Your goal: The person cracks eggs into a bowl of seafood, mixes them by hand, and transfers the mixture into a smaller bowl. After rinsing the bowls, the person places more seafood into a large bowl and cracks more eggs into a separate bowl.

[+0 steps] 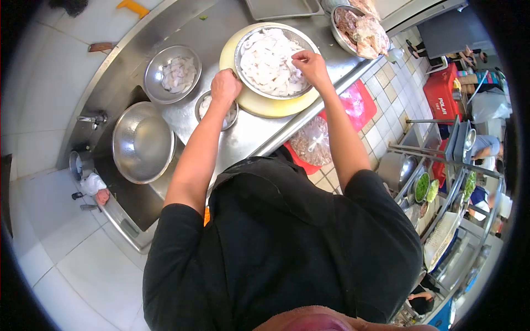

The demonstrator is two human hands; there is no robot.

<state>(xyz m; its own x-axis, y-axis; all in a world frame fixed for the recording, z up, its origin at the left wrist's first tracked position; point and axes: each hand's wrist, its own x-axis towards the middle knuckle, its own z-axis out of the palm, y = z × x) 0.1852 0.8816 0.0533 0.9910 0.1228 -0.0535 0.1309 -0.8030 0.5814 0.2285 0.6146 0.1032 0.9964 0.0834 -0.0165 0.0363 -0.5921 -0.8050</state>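
Observation:
A metal colander [240, 83] heaped with pale, whitish pieces of food [269, 59] rests on a round yellowish board [259, 108]. My left hand [226, 86] is closed at the colander's left edge, above a small metal bowl [234, 118] that holds similar pale pieces. What its fingers hold, if anything, is hidden. My right hand [310, 65] is over the colander's right side, thumb and fingers pinched together at the pale pieces. Whatever is between those fingertips is too small to make out. Farther left a metal bowl [155, 83] contains more pale pieces.
A large metal bowl [142, 142] sits at the sink, near the faucet [93, 119]. A bowl of raw meat [361, 32] stands at the upper right. Below the counter edge are red containers [361, 106] with bags. Racks [441, 160] and other people are farther right.

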